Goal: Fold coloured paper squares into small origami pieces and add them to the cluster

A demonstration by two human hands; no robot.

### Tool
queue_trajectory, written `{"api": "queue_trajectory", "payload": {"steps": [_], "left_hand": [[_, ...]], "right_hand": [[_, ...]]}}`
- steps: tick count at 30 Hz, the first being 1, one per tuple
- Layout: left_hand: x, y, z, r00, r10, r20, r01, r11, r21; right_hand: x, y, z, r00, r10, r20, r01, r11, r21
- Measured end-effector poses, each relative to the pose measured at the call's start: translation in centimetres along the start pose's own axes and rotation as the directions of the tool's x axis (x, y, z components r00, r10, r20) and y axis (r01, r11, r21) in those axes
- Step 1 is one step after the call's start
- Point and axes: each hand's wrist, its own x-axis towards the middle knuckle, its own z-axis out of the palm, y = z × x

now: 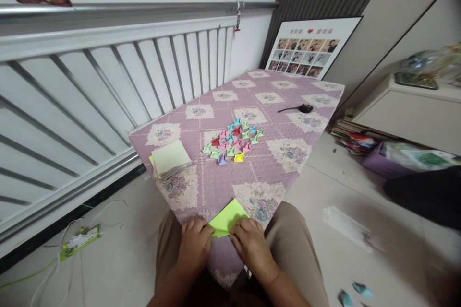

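A lime-green sheet of paper [229, 217] lies near the close corner of the table, its near edge looking folded. My left hand [197, 240] is closed at the paper's left corner, fingers curled on it. At the right corner, my right hand [252, 244] presses the sheet with bent fingers. Parts of the paper are hidden under both hands. Beyond it, several small folded paper pieces [230, 138] in green, pink, blue, red, yellow and purple stand in rows. A stack of pale paper sheets [171, 157] rests at the table's left edge.
The table has a purple flowered cloth [223, 177]. Toward the far right lies a black spoon-like object [305, 108]. A white radiator [144, 67] borders the left side. On the floor are a power strip [81, 241] and blue paper pieces [362, 289]; a photo board [306, 48] leans behind.
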Motion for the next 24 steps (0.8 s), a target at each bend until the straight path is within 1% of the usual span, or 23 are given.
{"api": "queue_trajectory", "payload": {"steps": [5,11,18,24], "left_hand": [[0.2,-0.5,-0.5,0.989,-0.149,-0.005,0.149,0.987,-0.065],[1.0,-0.3,-1.1,0.966,-0.248,0.069,0.253,0.965,-0.073],[1.7,0.0,-1.4,0.952,-0.289,0.103,0.287,0.957,0.034],[2.2,0.3,-1.6,0.963,-0.261,0.072,0.254,0.962,0.098]], "right_hand": [[0.6,-0.5,-0.4,0.996,0.079,0.03,-0.08,0.997,0.015],[1.2,-1.3,-0.3,0.985,0.171,0.038,-0.17,0.985,-0.037],[2.0,-1.5,-0.2,0.976,0.212,0.044,-0.206,0.972,-0.109],[2.2,-1.4,0.0,0.978,0.21,0.016,-0.207,0.972,-0.109]]}}
